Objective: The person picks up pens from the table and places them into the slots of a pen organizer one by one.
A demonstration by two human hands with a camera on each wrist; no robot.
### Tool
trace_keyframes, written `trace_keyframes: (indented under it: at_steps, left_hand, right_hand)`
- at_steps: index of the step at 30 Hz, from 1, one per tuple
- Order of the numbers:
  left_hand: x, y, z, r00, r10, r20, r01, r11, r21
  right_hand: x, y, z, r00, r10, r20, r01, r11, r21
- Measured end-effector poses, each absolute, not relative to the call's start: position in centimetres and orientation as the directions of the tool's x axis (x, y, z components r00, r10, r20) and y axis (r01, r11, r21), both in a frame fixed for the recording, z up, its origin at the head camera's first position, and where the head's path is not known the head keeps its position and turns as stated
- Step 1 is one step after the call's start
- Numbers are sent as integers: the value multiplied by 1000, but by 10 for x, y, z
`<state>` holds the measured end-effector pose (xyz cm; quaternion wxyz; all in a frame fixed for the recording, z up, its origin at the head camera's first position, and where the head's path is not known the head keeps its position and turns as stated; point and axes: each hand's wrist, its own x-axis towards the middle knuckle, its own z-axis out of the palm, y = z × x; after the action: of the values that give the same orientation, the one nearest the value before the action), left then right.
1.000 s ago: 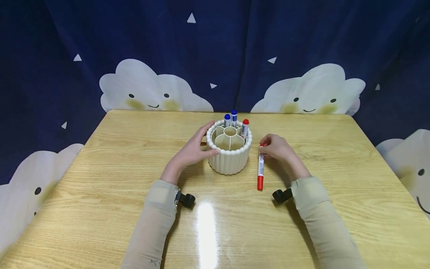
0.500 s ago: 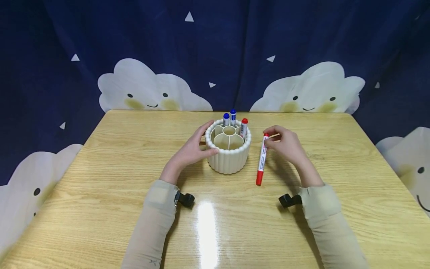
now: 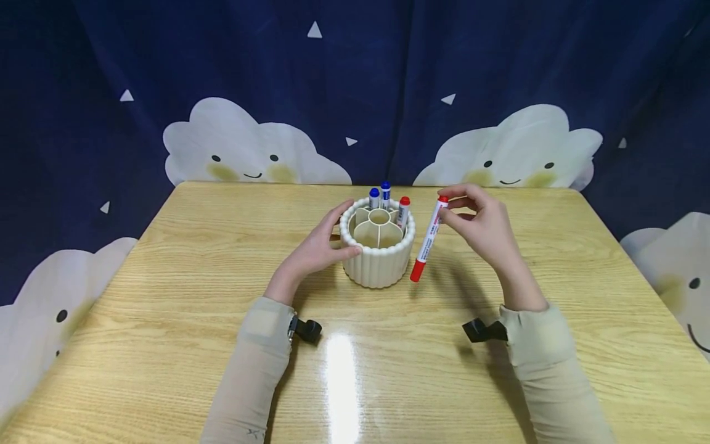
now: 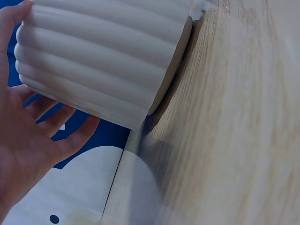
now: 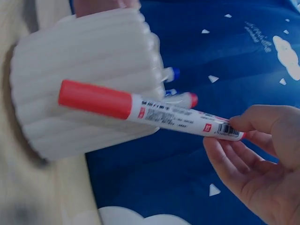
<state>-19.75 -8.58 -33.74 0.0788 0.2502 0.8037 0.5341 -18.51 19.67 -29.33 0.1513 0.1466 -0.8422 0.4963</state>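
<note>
A cream, ribbed pen holder with a beaded rim and divided compartments stands upright on the table. My left hand holds it from the left side, thumb at the front of the rim and fingers round the back. Two blue-capped markers and one red-capped marker stand in its rear and right compartments. To the right of the holder, my right hand pinches a red marker by its upper end. This marker hangs above the table, tilted, its red cap down and toward the holder.
The wooden table runs back to a dark blue curtain printed with white clouds. A small black wrist camera sticks out from the left cuff, and another wrist camera from the right.
My right hand has lifted the red marker off the table, raising and tilting it so its capped end swings left toward the pen holder. My left hand has stayed on the holder.
</note>
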Motion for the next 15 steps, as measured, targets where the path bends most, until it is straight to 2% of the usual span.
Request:
trace_keyframes:
  at_steps: [12,15]
  left_hand:
    - [-199,-86,-338,-863,485,138,315,306,898]
    - [-198,-85,-338,-863,486,139,318,308,897]
  right_hand:
    - [-183,181,-260,-821,-6,571,-567,132,-813]
    - [-182,175,-257,-802,25,596,-592,97,-800]
